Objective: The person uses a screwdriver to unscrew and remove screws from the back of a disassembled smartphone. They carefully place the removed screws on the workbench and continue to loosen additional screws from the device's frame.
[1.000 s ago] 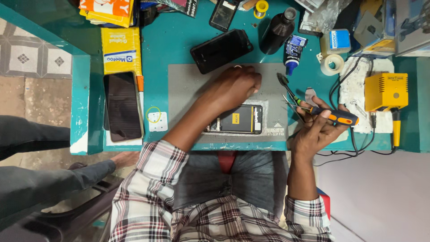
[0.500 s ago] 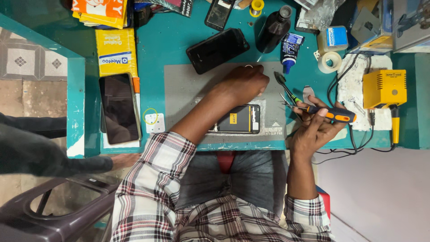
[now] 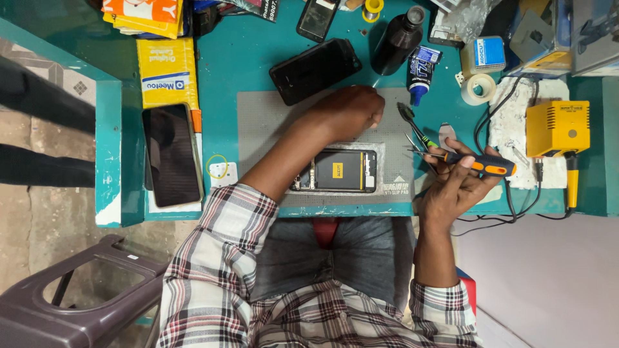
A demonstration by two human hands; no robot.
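We saw the left hand (image 3: 348, 111) reached forward over the grey mat (image 3: 258, 129), knuckles up, fingers curled shut near the mat's far edge; whether it pinched anything we could not tell. The right hand (image 3: 454, 187) lay palm-up at the mat's right edge, fingers wrapped around an orange-handled screwdriver (image 3: 480, 164). The opened phone (image 3: 338, 171) rested on the mat between them.
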